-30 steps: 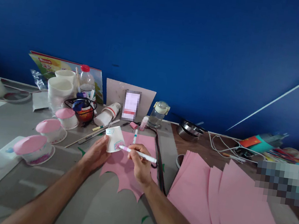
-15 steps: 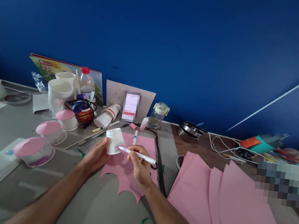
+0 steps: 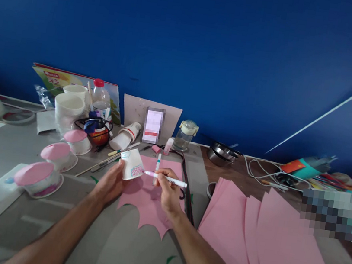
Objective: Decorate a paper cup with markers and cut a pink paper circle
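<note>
My left hand (image 3: 112, 183) grips a white paper cup (image 3: 130, 160) by its left side, tilted above the table. Pink hatching with a bluish outline shows on the cup's side. In my right hand (image 3: 167, 190) is a white marker (image 3: 174, 181), its pink tip at or very near the edge of the hatching. Under both lies a pink paper (image 3: 154, 216) with a scalloped lower edge. Another marker with a teal band (image 3: 158, 161) rests on that paper, just behind my right hand.
At the left stand several pink-topped cups (image 3: 34, 173) and stacked white cups (image 3: 69, 106). A glass jar (image 3: 186, 135), a phone (image 3: 153, 125) and metal bowls (image 3: 221, 155) are at the back. Pink sheets (image 3: 290, 248) lie at the right, beside a dark strap (image 3: 189, 195).
The cup has turned a little and shifted slightly left, showing more of the pink hatching. The marker in my right hand lies flatter, its tip now at the right edge of the hatching.
</note>
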Demonstrator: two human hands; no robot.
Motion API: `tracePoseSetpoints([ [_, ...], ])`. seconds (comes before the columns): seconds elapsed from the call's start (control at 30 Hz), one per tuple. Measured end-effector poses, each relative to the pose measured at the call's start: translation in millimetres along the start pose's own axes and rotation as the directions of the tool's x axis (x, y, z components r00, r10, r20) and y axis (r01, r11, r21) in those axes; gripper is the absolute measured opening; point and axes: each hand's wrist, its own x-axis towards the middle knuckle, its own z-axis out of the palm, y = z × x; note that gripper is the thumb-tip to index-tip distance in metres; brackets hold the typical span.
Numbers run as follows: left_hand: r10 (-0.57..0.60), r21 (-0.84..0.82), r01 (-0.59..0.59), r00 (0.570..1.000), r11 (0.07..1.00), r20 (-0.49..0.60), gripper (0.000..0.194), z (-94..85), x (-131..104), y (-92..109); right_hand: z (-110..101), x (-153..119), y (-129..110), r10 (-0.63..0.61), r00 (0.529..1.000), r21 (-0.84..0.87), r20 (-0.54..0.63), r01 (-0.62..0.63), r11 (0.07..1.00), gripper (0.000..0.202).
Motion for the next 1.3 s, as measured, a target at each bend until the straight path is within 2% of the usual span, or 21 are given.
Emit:
tracePoseSetpoints([
  [0.23,0.013,-0.024,-0.013,1.0,1.0,-0.002,0.051,1.5,0,0,-4,4,10,-0.024,0.999,0.119,-0.034,0.028,0.993,0.016],
  [0.33,0.007,-0.005,-0.007,1.0,1.0,-0.003,0.047,1.5,0,-1,-3,4,12,-0.018,0.999,0.144,-0.031,0.022,0.989,0.015],
  [0.47,0.021,0.04,-0.02,1.0,0.999,-0.019,0.033,1.4,1,-2,0,-2,11,-0.016,1.0,0.12,0.026,0.013,0.993,0.015],
  [0.57,0.035,0.054,-0.033,0.999,0.998,-0.03,0.03,2.5,0,-2,2,-5,11,-0.023,0.998,0.091,0.059,0.017,0.996,0.015],
  [0.83,0.043,0.092,-0.038,0.997,0.995,-0.057,0.034,6.9,1,-4,3,-6,7,-0.037,0.998,0.039,0.055,0.035,0.999,0.016],
  [1.13,0.078,0.124,-0.075,0.997,0.989,-0.022,0.034,3.3,3,-10,5,-10,1,-0.07,0.991,-0.047,0.114,0.076,0.996,0.019],
  [1.3,0.076,0.151,-0.074,0.997,0.986,-0.012,0.034,1.1,5,-9,4,-10,0,-0.077,0.992,-0.055,0.099,0.083,0.995,0.016],
])
